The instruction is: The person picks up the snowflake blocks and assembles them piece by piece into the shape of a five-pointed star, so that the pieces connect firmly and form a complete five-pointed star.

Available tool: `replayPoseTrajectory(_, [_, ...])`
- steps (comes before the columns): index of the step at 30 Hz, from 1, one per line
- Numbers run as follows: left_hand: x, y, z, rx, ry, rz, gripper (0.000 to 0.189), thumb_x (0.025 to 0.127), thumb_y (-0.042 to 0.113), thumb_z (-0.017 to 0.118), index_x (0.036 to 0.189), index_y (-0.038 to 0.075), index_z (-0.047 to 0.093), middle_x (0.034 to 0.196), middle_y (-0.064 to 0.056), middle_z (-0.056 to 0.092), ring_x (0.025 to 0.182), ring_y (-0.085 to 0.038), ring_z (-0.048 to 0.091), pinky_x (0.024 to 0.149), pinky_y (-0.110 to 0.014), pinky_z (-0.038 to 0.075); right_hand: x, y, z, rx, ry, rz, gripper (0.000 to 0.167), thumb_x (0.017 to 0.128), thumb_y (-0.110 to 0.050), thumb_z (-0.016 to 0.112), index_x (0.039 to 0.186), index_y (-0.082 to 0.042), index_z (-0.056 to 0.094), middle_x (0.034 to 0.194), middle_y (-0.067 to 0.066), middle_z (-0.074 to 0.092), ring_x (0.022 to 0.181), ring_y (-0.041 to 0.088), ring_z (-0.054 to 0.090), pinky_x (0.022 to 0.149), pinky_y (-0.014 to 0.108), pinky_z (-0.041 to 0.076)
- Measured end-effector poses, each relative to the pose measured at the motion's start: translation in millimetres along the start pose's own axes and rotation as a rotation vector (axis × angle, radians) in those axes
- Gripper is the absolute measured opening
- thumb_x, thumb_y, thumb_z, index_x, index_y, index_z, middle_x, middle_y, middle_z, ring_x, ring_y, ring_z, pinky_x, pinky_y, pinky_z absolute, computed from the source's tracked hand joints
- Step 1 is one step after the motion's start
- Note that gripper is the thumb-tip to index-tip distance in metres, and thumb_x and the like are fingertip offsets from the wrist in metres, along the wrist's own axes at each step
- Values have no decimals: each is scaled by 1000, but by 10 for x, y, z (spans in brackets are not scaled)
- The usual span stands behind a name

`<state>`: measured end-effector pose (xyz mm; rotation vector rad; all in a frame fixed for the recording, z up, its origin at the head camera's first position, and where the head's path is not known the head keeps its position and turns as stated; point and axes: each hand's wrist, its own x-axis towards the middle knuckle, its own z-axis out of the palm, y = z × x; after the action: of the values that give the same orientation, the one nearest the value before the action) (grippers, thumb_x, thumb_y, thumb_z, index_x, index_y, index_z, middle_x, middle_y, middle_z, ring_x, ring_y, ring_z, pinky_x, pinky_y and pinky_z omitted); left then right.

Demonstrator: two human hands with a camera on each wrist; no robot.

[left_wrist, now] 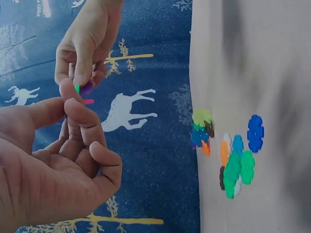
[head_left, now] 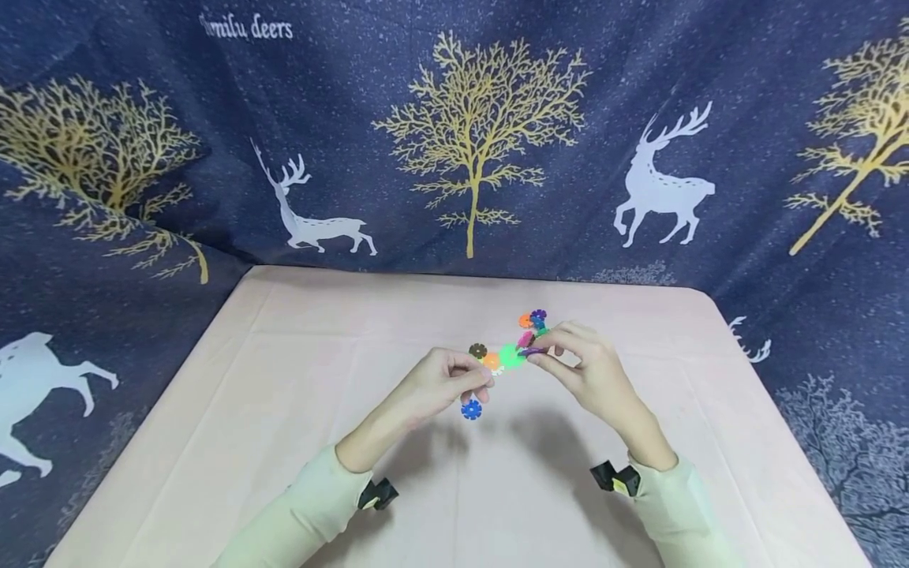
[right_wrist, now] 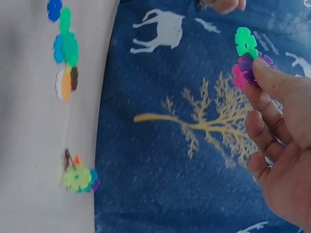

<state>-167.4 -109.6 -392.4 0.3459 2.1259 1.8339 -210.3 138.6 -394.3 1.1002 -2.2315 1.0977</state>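
Observation:
My right hand [head_left: 585,367] pinches a joined group of notched plastic discs between thumb and fingertips. In the right wrist view the group shows a bright green disc [right_wrist: 246,42], a pink disc [right_wrist: 239,77] and a purple disc [right_wrist: 247,67]. Close to its left, my left hand [head_left: 454,375] has thumb and forefinger tips together; I cannot tell whether they pinch something. In the left wrist view the left hand [left_wrist: 73,155] has its other fingers curled, and the right hand [left_wrist: 87,46] is just beyond. Left fingertips partly cover the held discs there.
On the pale tablecloth [head_left: 284,410] lies a row of discs, including a blue disc [head_left: 471,409], a brown disc [head_left: 478,350] and green discs [left_wrist: 233,174]. Another cluster, with a yellow-green disc [right_wrist: 77,178], lies apart. A dark deer-patterned cloth [head_left: 319,102] hangs behind.

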Motion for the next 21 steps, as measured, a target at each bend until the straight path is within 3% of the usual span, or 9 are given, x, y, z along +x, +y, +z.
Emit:
replayPoseTrajectory(3, [22, -24, -32, 70, 15, -19, 20, 98, 16, 64, 96, -2, 73, 72, -2, 69, 65, -12, 54, 56, -19, 38, -7, 81, -28, -23, 21, 33, 20, 80, -2, 82, 93, -16, 75, 88, -8, 69, 76, 8, 56, 62, 18, 43])
replayPoseTrajectory(7, [56, -93, -79, 244, 60, -20, 16, 97, 23, 66, 91, 12, 74, 75, -3, 71, 64, -11, 52, 58, -23, 38, -29, 211, -47, -47, 48, 79, 19, 80, -1, 82, 93, -14, 75, 86, -7, 68, 74, 10, 54, 65, 20, 40])
replayPoseTrajectory(11, [91, -171, -125, 394, 112, 4, 13, 97, 23, 66, 90, 16, 74, 76, 1, 71, 69, -11, 58, 64, -27, 43, -66, 350, -47, -76, 70, 139, 17, 82, -3, 81, 94, -12, 75, 82, -5, 67, 74, 11, 53, 64, 20, 39])
replayPoseTrajectory(15, [129, -243, -160, 445, 129, 1, 9, 96, 18, 67, 91, 13, 73, 77, 3, 69, 73, -17, 63, 68, -31, 48, -102, 472, -48, -141, 76, 216, 14, 83, -7, 81, 96, -12, 75, 81, -3, 65, 73, 11, 53, 59, 20, 38])
replayPoseTrajectory(21, [200, -408, -209, 474, 109, -97, 14, 95, 18, 68, 105, 9, 70, 82, 1, 68, 68, -23, 64, 64, -30, 51, -145, 630, -59, -192, 33, 377, 11, 87, -12, 78, 97, -10, 74, 78, 1, 68, 70, 14, 55, 61, 24, 42])
